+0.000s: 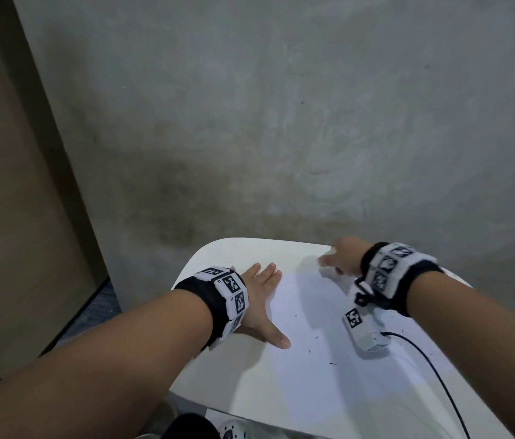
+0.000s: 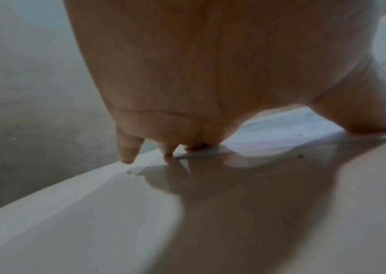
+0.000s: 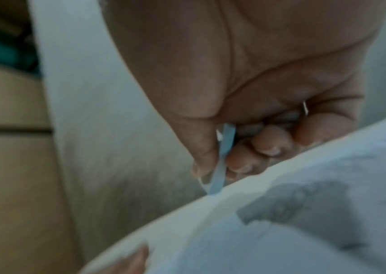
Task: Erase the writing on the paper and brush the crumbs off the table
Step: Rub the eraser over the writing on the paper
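A white sheet of paper point(image 1: 313, 312) lies on the small white table point(image 1: 250, 391). Dark eraser crumbs point(image 1: 332, 363) are scattered over the sheet and on the table to its right. My left hand point(image 1: 264, 296) lies flat with straight fingers on the paper's left edge, and its palm point(image 2: 210, 74) fills the left wrist view above the table point(image 2: 93, 213). My right hand point(image 1: 341, 258), blurred, is at the paper's far right corner. There its thumb and fingers point(image 3: 267, 146) pinch a thin white edge, seemingly the paper's corner, and the paper point(image 3: 304, 231) bulges upward.
The white wrist camera point(image 1: 364, 334) and its black cable point(image 1: 433, 372) hang under my right wrist above the table. The table's rounded far edge point(image 1: 218, 245) drops to grey concrete point(image 1: 281, 122). A brown panel point(image 1: 12, 185) stands at the left.
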A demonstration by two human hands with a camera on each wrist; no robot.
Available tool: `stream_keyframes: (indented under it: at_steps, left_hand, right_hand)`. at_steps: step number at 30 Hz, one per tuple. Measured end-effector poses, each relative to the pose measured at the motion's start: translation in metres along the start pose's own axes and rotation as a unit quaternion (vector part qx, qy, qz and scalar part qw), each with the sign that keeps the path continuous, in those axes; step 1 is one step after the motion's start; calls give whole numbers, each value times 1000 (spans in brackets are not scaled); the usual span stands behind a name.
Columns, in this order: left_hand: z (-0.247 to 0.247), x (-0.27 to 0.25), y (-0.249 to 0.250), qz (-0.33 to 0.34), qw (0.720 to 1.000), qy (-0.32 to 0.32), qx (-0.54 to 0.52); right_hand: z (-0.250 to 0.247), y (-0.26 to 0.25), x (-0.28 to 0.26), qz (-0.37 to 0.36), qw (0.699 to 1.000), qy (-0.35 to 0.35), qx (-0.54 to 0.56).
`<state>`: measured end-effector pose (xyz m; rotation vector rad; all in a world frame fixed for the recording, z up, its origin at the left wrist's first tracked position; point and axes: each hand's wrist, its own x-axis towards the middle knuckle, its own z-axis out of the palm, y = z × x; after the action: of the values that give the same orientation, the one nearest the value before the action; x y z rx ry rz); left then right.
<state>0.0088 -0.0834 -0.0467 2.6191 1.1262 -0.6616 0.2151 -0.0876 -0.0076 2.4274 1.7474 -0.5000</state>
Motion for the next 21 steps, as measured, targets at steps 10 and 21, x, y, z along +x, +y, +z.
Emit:
stream_keyframes:
  at_steps: [10, 21]
  left_hand:
    - [14, -21, -28, -20, 1000, -4, 15]
    - [-2, 2, 63, 116, 993, 10, 18]
  right_hand:
    - [12, 86, -18, 18, 969, -135, 207]
    - [14, 78, -30, -7, 986, -73, 153]
